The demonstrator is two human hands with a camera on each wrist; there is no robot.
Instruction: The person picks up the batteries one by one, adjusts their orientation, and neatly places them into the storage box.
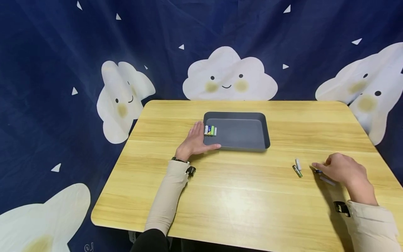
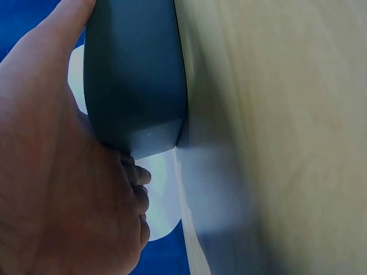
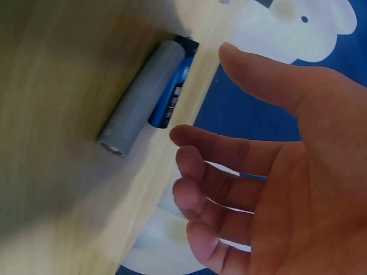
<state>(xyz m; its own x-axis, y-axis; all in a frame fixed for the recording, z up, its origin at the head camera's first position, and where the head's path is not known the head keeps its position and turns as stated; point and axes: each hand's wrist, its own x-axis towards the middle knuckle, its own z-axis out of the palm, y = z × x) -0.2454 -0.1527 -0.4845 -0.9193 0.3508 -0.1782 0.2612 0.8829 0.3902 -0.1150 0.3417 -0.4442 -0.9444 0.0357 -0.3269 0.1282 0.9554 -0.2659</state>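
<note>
My left hand [image 1: 194, 140] is laid against the left end of a dark grey tray [image 1: 240, 134]. Its fingers run straight along the short side, while the thumb stretches over the front rim. Several batteries [image 1: 212, 131] stand side by side inside the tray, close to that hand. Over at the right, my right hand [image 1: 344, 170] hovers above the table with loosely bent fingers and nothing between them. Beneath it lie a grey battery [image 3: 143, 97] and a blue battery [image 3: 170, 103], side by side in the right wrist view, with thumb and index fingertip apart near them.
Left of the right hand, a white battery [image 1: 298, 164] and a green-ended battery [image 1: 297, 171] lie close together on the wooden table [image 1: 239, 196]. Behind the table's far edge hangs a dark blue curtain [image 1: 163, 42] printed with clouds.
</note>
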